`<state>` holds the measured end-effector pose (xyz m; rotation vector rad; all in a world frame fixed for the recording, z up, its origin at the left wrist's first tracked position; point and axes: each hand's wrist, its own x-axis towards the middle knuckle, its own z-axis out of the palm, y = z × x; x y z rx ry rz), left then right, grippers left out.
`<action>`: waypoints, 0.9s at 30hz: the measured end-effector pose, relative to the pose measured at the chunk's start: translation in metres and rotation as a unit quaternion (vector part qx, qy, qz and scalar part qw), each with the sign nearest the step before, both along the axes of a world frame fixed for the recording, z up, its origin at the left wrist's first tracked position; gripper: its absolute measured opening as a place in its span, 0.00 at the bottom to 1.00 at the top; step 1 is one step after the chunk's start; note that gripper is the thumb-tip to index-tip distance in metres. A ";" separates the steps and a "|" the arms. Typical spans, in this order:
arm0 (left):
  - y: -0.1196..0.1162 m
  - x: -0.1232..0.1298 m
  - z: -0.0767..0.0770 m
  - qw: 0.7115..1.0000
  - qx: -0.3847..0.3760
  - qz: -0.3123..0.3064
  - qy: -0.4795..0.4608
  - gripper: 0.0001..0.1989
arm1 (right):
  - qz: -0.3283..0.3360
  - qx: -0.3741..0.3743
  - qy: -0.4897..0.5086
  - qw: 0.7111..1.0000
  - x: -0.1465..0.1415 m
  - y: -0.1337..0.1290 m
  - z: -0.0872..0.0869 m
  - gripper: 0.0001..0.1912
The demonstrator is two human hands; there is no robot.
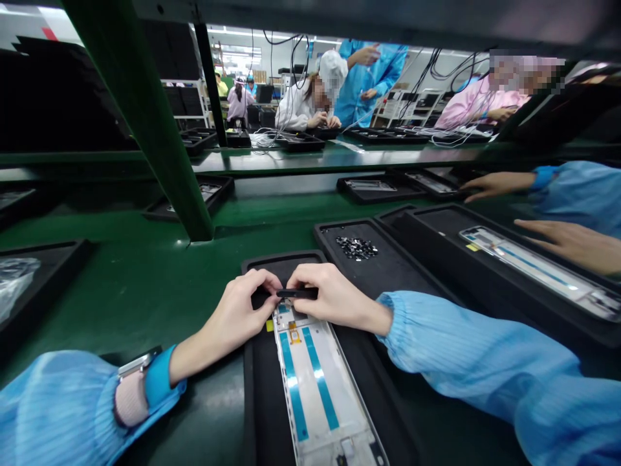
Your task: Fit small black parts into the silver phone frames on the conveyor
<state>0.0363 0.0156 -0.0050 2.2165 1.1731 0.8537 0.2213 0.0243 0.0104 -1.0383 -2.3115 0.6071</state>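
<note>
We see the frame [310, 382] in the lower middle of the picture, lying flat in a black tray [257, 395], its top end under our hands and its bottom end running out of the lower edge. Two blue strips [320, 382] run along its pale face; an orange piece [295, 334] sits above them, and a yellow tab [270, 326] is at its upper left edge.

Our right hand [334, 294], in the centre, is curled nearly closed on a black bar [301, 293], held sideways over the frame's top end. Our left hand [240, 310], just left of centre, has thumb and forefinger drawn together at the bar's left end; we cannot tell whether they grip anything. On our left wrist, at lower left, we have a watch [134, 367] and a blue band [159, 375].

Just right of centre, small black parts [356, 248] lie heaped in a second tray [388, 272]. At the right, another frame [533, 259] lies in a third tray [449, 220], beside a co-worker's hand [577, 243].

At the left edge we see clear plastic [17, 278] in a tray. A green post [160, 149] slants down from the upper left to the green bench [218, 246]; people sit and stand across the top.
</note>
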 end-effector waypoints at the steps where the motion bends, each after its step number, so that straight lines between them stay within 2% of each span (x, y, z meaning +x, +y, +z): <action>1: 0.000 -0.001 0.000 1.000 0.000 -0.002 -0.002 0.04 | 0.001 0.004 -0.002 1.000 0.000 0.000 -0.001 0.05; 12: -0.002 -0.009 0.007 0.994 0.064 -0.084 0.023 0.10 | 0.024 0.043 -0.063 0.997 -0.001 -0.005 -0.002 0.05; 17: -0.001 -0.010 0.005 0.989 0.092 -0.114 0.026 0.11 | 0.055 0.049 -0.088 0.993 0.000 -0.001 0.005 0.04; 20: -0.001 -0.010 0.006 0.984 0.120 -0.126 0.042 0.10 | 0.052 -0.018 -0.062 0.997 0.001 0.007 0.011 0.03; 24: -0.002 -0.009 0.011 0.977 0.134 -0.145 0.080 0.11 | 0.020 -0.212 -0.030 0.977 0.003 0.018 0.012 0.06; 27: -0.003 -0.008 0.015 0.975 0.123 -0.154 0.105 0.12 | -0.002 -0.267 -0.007 0.964 0.002 0.020 0.011 0.06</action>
